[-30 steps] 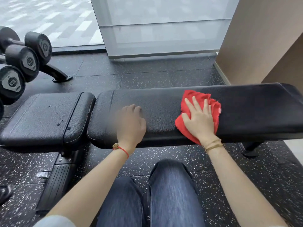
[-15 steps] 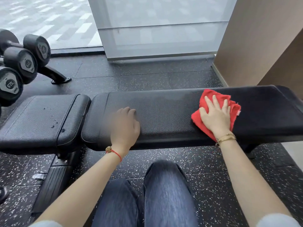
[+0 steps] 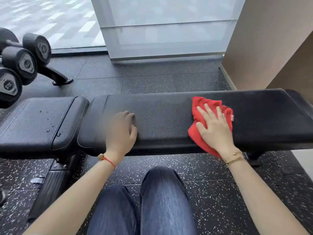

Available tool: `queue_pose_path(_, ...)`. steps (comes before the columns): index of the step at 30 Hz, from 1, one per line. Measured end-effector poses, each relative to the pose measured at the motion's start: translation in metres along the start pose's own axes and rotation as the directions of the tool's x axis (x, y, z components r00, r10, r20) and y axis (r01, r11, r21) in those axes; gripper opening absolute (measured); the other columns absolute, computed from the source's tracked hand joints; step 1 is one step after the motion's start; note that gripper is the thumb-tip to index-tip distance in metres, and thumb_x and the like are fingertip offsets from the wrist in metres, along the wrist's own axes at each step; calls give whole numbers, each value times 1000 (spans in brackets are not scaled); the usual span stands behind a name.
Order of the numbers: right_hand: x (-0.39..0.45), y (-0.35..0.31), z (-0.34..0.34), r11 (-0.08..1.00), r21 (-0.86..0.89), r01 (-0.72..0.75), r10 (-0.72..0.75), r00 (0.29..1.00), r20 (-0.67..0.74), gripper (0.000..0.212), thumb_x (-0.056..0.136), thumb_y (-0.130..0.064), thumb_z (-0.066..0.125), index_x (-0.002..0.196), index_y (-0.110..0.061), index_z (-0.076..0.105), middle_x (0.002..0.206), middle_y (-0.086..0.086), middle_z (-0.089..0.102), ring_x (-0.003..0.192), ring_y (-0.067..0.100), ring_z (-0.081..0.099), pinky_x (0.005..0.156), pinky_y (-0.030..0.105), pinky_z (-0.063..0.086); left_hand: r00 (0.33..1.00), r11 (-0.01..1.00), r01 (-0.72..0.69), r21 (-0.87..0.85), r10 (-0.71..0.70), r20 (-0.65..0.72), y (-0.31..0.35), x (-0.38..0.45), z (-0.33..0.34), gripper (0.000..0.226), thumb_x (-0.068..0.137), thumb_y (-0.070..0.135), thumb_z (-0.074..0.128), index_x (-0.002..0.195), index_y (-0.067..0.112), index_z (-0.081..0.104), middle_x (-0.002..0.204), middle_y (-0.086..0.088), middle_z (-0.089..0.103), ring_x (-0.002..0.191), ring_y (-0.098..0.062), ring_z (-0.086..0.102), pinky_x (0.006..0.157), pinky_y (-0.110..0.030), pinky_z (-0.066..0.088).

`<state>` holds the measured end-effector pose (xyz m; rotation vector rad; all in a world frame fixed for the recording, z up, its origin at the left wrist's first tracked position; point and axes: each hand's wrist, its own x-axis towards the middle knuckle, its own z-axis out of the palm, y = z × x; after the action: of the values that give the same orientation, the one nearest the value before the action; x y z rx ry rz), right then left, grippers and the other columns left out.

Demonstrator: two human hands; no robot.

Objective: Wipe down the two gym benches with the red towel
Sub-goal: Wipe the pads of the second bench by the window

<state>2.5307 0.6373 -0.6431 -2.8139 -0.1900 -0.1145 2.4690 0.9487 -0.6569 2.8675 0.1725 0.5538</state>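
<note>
You wipe the long black leather bench pad [image 3: 169, 119].
Your flat right hand [image 3: 214, 129] presses the crumpled red towel [image 3: 199, 138]; your left hand [image 3: 122, 131] rests flat; the wet seat pad [image 3: 37, 121] waits.

Right hand [image 3: 216, 131] presses the red towel [image 3: 201, 106] flat on the bench [image 3: 166, 119]; left hand [image 3: 122, 133] rests beside it

A long black padded desk [image 3: 169, 119] stands on speckled floor [image 3: 211, 192], a red towel [image 3: 199, 133] and two hands flat on it, droplets [image 3: 49, 122] on its seat pad.
</note>
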Motion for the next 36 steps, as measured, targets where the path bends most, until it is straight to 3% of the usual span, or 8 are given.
queue_pose_path(3, 23, 32, -12, 988, -2, -155, 155, 988, 0, 58, 96, -41, 42, 152, -36, 28, 164, -6, 16, 151, 34, 5, 123, 46, 2, 1000, 1000, 13, 24, -13, 17, 4, 0, 0, 46, 90, 27, 42, 131, 13, 58, 140, -7, 55, 132, -30, 46, 114, -49, 30)
queue_pose_path(7, 56, 15, -8, 983, -37, -180, 181, 983, 23, 59, 98, -43, 37, 154, -34, 22, 164, -3, 11, 150, 38, -1, 123, 47, -2, 999, 999, 23, 48, -25, 31, 6, 1, 0, 48, 90, 29, 39, 131, 14, 57, 140, -7, 54, 132, -29, 46, 115, -49, 28)
queue_pose_path(13, 69, -57, 12, 995, -7, 96, -94, 988, 121, 61, 97, -43, 40, 154, -36, 20, 165, -6, 9, 151, 35, -3, 123, 46, -5, 999, 999, 33, 30, -34, 27, 5, 1, 1, 49, 89, 30, 35, 129, 14, 58, 140, -6, 55, 132, -29, 47, 115, -50, 29)
queue_pose_path(17, 62, -114, 35, 940, 43, 338, -340, 923, 178, 62, 96, -45, 42, 154, -38, 21, 164, -9, 9, 152, 31, -4, 123, 46, -4, 999, 999, 48, -8, -48, 22, 5, 3, -3, 49, 88, 28, 36, 129, 11, 56, 138, -5, 56, 131, -26, 48, 115, -48, 30)
queue_pose_path(24, 76, -171, 52, 945, 44, 323, -325, 924, 200, 60, 98, -46, 37, 154, -37, 18, 165, -8, 6, 152, 31, -6, 123, 45, -8, 1000, 996, 28, -85, -27, 12, -8, 2, -15, 30, 92, 19, 50, 120, 12, 60, 128, -3, 61, 128, -23, 50, 115, -43, 30)
queue_pose_path(29, 82, -248, 75, 932, 69, 356, -363, 904, 225, 60, 98, -48, 34, 154, -36, 18, 165, -7, 6, 151, 32, -6, 123, 46, -8, 997, 999, -3, -34, 0, -78, -77, -17, -48, 27, 88, 18, 50, 111, 12, 65, 119, -2, 64, 119, -25, 56, 109, -44, 38)
queue_pose_path(36, 55, -350, 107, 878, 75, 472, -476, 852, 219, 61, 97, -49, 37, 154, -35, 21, 165, -5, 10, 151, 34, -5, 122, 48, -7, 970, 979, 190, 74, -175, -169, -211, -39, -97, 32, 87, 16, 50, 114, 10, 66, 120, -6, 65, 117, -29, 58, 104, -45, 42)
